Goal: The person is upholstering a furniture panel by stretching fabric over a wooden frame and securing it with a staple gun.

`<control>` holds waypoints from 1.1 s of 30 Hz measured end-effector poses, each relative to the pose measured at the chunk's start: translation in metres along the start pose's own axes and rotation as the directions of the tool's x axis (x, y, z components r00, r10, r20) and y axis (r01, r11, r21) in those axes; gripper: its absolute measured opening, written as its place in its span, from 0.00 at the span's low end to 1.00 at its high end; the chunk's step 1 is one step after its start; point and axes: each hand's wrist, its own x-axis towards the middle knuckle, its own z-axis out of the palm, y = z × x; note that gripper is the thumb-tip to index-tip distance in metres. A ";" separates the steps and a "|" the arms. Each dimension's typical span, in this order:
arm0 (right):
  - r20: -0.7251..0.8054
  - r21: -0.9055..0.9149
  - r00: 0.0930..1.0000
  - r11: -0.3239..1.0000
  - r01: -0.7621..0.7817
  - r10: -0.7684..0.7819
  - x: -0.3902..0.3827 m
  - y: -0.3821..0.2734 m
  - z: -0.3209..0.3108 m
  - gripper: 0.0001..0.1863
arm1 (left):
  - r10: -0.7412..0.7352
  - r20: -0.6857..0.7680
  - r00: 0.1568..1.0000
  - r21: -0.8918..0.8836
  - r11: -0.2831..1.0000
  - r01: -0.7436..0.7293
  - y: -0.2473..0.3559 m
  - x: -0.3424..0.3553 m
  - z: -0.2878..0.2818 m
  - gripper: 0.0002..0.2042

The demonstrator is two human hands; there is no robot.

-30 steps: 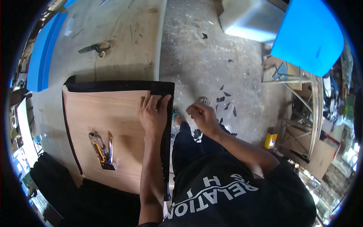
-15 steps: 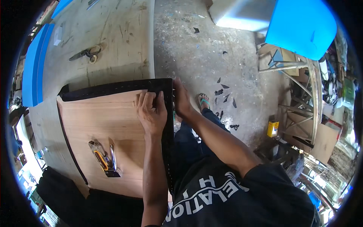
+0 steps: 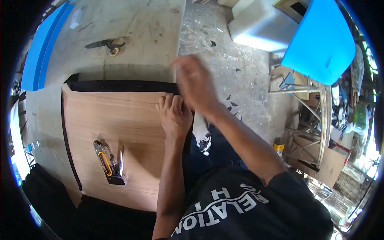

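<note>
Taking the wooden panel as landmark: black fabric lying under it on the tabletop, showing as a thin dark line along its left edge and a broad folded band along its far edge, so wrapping looks done or well begun on those two sides. Scissors beyond the panel's far edge, well apart, untouched. Staple gun resting on the panel's face toward its near-left part, in nobody's hand, so no fastening going on at this instant. Further right, left hand pressed flat on the panel's far-right corner, fingers extended, grip released, just pinning the board. Right hand just beyond that corner, blurred, over the end of the black band; cannot tell whether its grip is clenched on the fabric or loose. Judging by this, corner fold under way; right and near edges apparently left to wrap, though largely hidden by arm and body
</note>
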 end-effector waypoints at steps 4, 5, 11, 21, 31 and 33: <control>0.747 -0.642 0.665 0.291 0.709 0.027 -0.065 -0.071 0.118 0.15 | 0.053 0.042 0.998 0.143 0.988 -0.058 0.003 0.003 -0.001 0.08; 0.875 -0.316 0.446 0.476 0.821 -0.187 -0.085 -0.075 0.147 0.18 | 0.088 0.028 0.996 0.146 0.985 -0.091 0.003 0.005 -0.001 0.07; 0.878 -0.090 0.139 0.127 0.988 -0.458 -0.141 -0.050 0.225 0.13 | 0.072 0.044 0.996 0.162 0.984 -0.078 -0.001 0.004 0.001 0.07; 0.873 -0.119 0.135 0.062 0.991 -0.468 -0.174 -0.042 0.261 0.16 | 0.059 0.060 0.996 0.166 0.984 -0.068 -0.001 0.005 -0.002 0.07; 0.985 -0.002 0.046 0.257 0.967 -0.165 -0.139 -0.079 0.254 0.18 | 0.071 0.032 0.997 0.180 0.981 -0.076 -0.002 0.005 0.000 0.10; 0.987 0.008 0.050 0.352 0.936 -0.155 -0.121 -0.101 0.237 0.18 | 0.081 0.026 0.996 0.183 0.979 -0.084 -0.002 0.004 0.001 0.10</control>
